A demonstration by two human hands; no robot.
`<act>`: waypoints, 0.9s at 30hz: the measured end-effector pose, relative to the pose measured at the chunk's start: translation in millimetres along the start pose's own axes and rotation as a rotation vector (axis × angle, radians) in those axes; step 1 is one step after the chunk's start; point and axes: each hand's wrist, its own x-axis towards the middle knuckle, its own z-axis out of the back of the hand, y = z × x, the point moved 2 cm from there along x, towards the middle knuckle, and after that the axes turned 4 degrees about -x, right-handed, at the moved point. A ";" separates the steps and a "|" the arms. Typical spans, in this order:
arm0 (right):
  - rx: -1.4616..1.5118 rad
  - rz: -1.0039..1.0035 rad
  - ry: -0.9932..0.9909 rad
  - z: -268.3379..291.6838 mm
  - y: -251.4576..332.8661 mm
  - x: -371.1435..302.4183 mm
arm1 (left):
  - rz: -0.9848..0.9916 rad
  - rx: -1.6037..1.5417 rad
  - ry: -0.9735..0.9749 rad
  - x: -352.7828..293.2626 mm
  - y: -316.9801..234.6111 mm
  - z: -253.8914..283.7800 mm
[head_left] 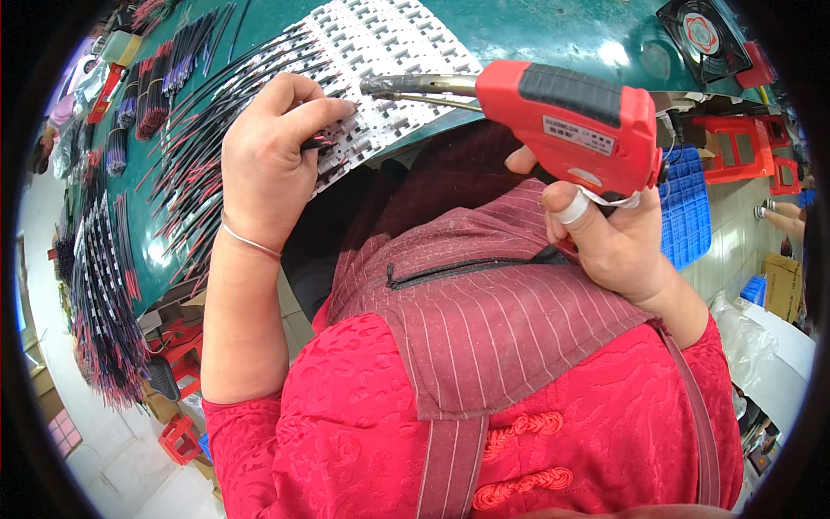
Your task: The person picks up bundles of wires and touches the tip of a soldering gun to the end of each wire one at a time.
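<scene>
My right hand is wrapped round the handle of a red and black soldering gun, with white tape on the thumb. The gun's metal tip points left, over a white slotted fixture board at the table's edge. Close to that tip, my left hand is closed, thumb and forefinger pressed together. Dark wire ends with red show at its curled fingers; the exact grip is partly hidden. Many thin black and red wires fan out from the board, beneath and left of this hand.
Bundled wires lie on the green table at far left, and more wires hang over its left edge. A black fan stands at far right. Blue crate and red stool are on the right.
</scene>
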 end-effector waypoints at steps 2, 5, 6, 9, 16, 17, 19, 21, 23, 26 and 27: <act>0.033 0.004 0.005 -1.5 0.4 0.7 | 0.008 0.003 0.030 -0.6 0.1 0.4; 0.012 -0.001 0.015 -0.8 -0.8 0.8 | 0.010 0.006 0.031 -0.6 -1.2 -1.2; 0.005 -0.005 0.022 -0.3 -1.5 0.5 | -0.007 0.032 0.003 -0.2 -2.0 -2.1; -0.026 -0.052 0.025 0.6 -4.0 -0.5 | -0.029 0.066 -0.026 0.1 -3.6 -2.5; -0.003 -0.001 0.015 1.2 0.0 -1.4 | -0.034 0.075 0.021 -1.8 -3.4 -0.9; 0.015 0.006 0.009 0.8 -0.1 -1.2 | -0.044 0.074 0.019 -1.9 -3.7 -0.7; 0.028 0.014 0.006 -0.2 -1.2 -0.8 | -0.037 0.077 0.029 -1.4 -4.4 -0.8; 0.052 0.026 0.001 -0.2 -1.8 -1.0 | -0.019 0.065 0.047 -1.3 -5.7 0.6; 0.048 0.032 0.009 1.0 -1.4 -1.7 | -0.001 0.052 0.067 -0.6 -6.9 3.5; 0.025 0.007 0.030 3.1 -1.2 -2.8 | 0.002 0.012 0.105 -0.4 -8.5 7.2; 0.018 -0.002 0.036 3.2 -1.5 -2.9 | 0.026 -0.021 0.057 -1.6 -8.8 8.8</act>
